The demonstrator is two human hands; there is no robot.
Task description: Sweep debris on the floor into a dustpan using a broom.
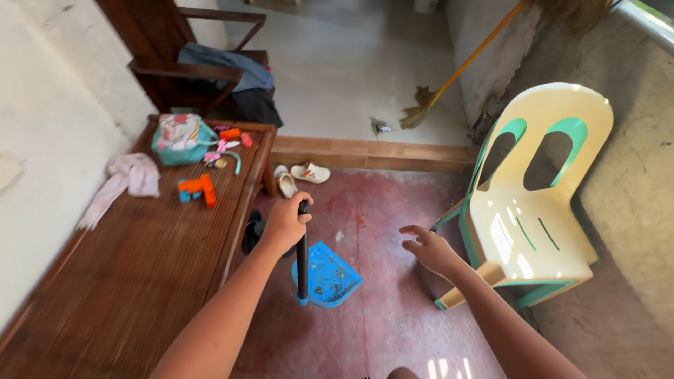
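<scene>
1. Fingers point(303, 210) of the left hand point(284, 224) are wrapping tightly around the top of a black upright handle point(302, 263).
2. The right hand point(430, 249) is hovering open, fingers loosely spread, holding nothing.
3. The handle is carrying a blue dustpan point(328, 277) resting on the red floor point(379, 210); it looks light, rigid plastic, best gripped high.
4. Farther off, a cream chair point(533, 210) is standing.

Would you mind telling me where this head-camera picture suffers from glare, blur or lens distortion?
In the head view, sunlight puts bright glare on the seat of the cream and green plastic chair; the wooden bench is smeared by motion blur toward the lower left; the wide lens bends the walls at the edges; the left hand on the blue dustpan's black handle and the open right hand are fairly sharp.
</scene>
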